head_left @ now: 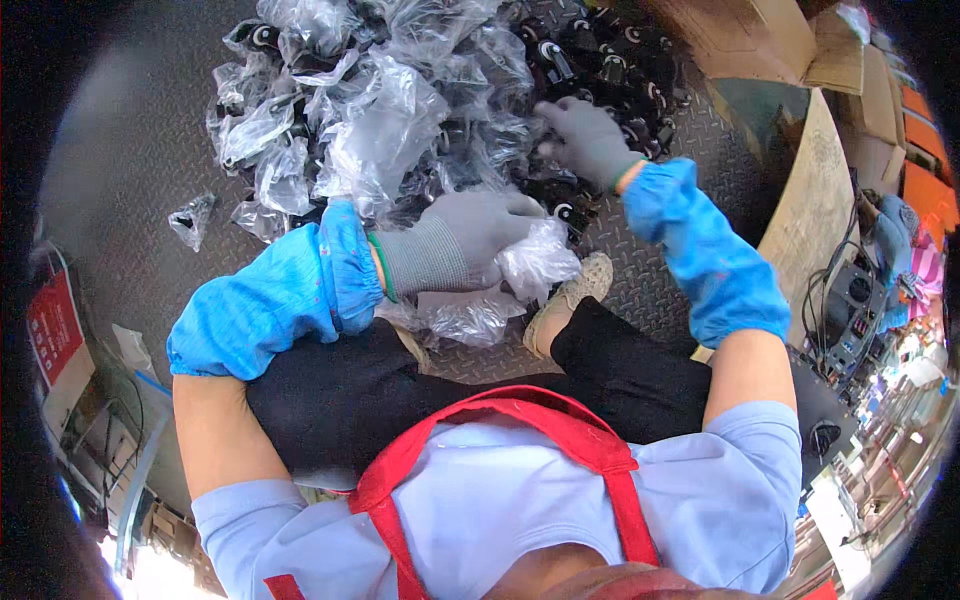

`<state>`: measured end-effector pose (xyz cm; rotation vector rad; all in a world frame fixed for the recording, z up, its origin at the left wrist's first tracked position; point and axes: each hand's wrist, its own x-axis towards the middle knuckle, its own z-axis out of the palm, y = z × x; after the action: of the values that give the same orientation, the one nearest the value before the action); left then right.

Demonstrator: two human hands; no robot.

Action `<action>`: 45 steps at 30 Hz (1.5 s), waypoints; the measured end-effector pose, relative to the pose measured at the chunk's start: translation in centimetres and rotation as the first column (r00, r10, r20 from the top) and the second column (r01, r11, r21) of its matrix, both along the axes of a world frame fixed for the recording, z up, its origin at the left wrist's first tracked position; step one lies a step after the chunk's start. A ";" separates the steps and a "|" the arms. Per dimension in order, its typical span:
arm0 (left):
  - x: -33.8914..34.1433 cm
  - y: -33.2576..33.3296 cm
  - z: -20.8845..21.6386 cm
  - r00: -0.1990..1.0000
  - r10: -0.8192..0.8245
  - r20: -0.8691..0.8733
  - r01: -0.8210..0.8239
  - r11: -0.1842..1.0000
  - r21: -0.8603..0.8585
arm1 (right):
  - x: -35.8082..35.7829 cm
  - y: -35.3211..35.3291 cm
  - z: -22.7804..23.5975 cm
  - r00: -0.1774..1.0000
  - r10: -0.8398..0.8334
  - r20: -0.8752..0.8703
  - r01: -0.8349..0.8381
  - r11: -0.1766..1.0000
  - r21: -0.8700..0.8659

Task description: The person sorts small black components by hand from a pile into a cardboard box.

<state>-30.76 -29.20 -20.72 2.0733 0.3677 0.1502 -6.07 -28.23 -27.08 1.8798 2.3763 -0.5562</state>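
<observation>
My left hand [470, 235], in a grey knit glove, is closed on a crumpled clear plastic bag [540, 262] just in front of my feet. My right hand [585, 140], gloved the same way, is over the right side of the pile. Its thumb and fingers are apart, and I see nothing between them. Beneath and beyond it lie loose black parts [625, 75] with pale round pieces, perhaps casters. Left of these is a large heap of clear plastic bags [385, 120], some with black parts inside. The left hand's fingertips are partly hidden by the bag.
More clear plastic [470, 318] lies between my shoes [572, 300]. One small bag [192, 220] sits apart on the dark textured metal floor [130, 170]. Open cardboard boxes [745, 40] and a wooden board [812, 200] stand at the right, near cables and a black device [855, 300].
</observation>
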 end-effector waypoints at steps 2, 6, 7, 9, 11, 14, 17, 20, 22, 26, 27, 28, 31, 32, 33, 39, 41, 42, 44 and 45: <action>0.5 0.7 0.5 0.996 -0.069 -0.065 0.067 0.997 -0.022 | 1.0 0.6 -2.0 0.999 0.013 0.039 -0.012 1.000 -0.011; -0.3 0.5 0.1 0.982 -0.018 -0.185 0.016 1.000 -0.016 | 5.1 0.6 0.8 0.904 -0.264 -0.336 0.350 0.908 0.229; -0.5 0.5 0.0 0.982 0.003 -0.190 -0.007 1.000 -0.018 | 5.3 1.1 4.0 0.796 -0.383 -0.469 0.499 0.854 0.148; -0.3 0.8 0.1 0.990 0.043 -0.132 -0.041 0.999 0.022 | 7.1 1.6 8.4 0.772 -0.363 -0.521 0.532 0.818 0.218; 0.1 0.8 0.3 0.983 0.105 -0.148 -0.103 0.994 0.022 | 6.5 0.5 8.9 0.821 -0.275 -0.500 0.416 0.889 0.193; 1.5 2.2 2.9 0.953 0.140 -0.270 -0.157 0.987 -0.042 | 2.4 -2.4 8.5 0.761 -0.187 -0.621 0.156 0.982 -0.105; 0.8 2.1 0.7 0.968 0.095 -0.233 -0.094 0.995 0.015 | -1.2 -4.6 10.2 0.390 -0.570 -0.723 -0.143 0.738 -0.659; -1.0 1.1 -0.6 0.973 -0.017 -0.231 0.023 0.999 0.025 | -0.4 -3.8 6.9 0.834 -0.424 -0.353 0.192 0.824 -0.533; -1.0 0.5 -0.8 0.953 -0.080 -0.291 0.077 0.997 -0.022 | 0.8 -4.1 2.9 0.943 -0.322 -0.086 0.266 0.882 -0.388; -0.1 0.8 0.1 0.872 -0.204 -0.445 0.225 0.974 -0.006 | 2.9 -5.0 -2.2 0.992 -0.096 0.078 0.112 0.964 -0.239; -0.1 0.8 -0.5 0.924 -0.152 -0.350 0.170 0.985 0.019 | 3.7 -4.9 -2.6 0.991 -0.129 0.032 0.132 0.976 -0.172; -0.5 0.6 -0.8 0.963 -0.091 -0.252 0.102 0.994 0.034 | 3.6 -3.5 -0.1 0.939 -0.328 -0.104 0.309 0.936 -0.166; -0.8 0.7 -0.5 0.998 -0.026 -0.057 0.028 0.999 0.034 | 4.4 0.3 8.8 0.638 -0.467 -0.612 0.492 0.859 -0.143; -0.9 0.7 -0.1 0.998 -0.019 -0.052 0.021 0.999 0.037 | 3.9 0.6 11.1 0.559 -0.511 -0.653 0.570 0.809 -0.146; -0.6 1.2 0.3 0.995 -0.019 -0.098 0.022 0.999 0.023 | 4.8 0.6 11.1 0.667 -0.458 -0.588 0.503 0.859 -0.098; 0.8 3.4 1.3 0.950 0.189 -0.248 -0.207 0.977 -0.047 | 0.0 -1.5 10.1 0.627 -0.215 -0.749 -0.093 0.933 -0.347; -0.1 3.6 0.5 0.921 0.115 -0.373 -0.143 0.989 -0.048 | -2.1 0.0 10.8 0.558 -0.363 -0.746 -0.214 0.806 -0.552; -0.5 3.4 0.0 0.918 0.120 -0.377 -0.151 0.987 -0.054 | -2.2 1.8 10.9 0.655 -0.324 -0.683 -0.238 0.769 -0.594; -0.3 3.3 -0.1 0.933 0.068 -0.353 -0.097 0.993 -0.065 | -0.6 3.3 5.1 0.883 -0.171 -0.437 0.099 0.978 -0.182; -0.2 3.3 -0.2 0.934 0.068 -0.352 -0.097 0.993 -0.066 | -0.6 4.2 3.5 0.957 -0.137 -0.255 0.124 0.990 -0.066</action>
<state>-30.95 -25.89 -20.89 2.0011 0.6675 -0.1851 -6.71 -24.05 -23.63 2.0674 2.3704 -0.9161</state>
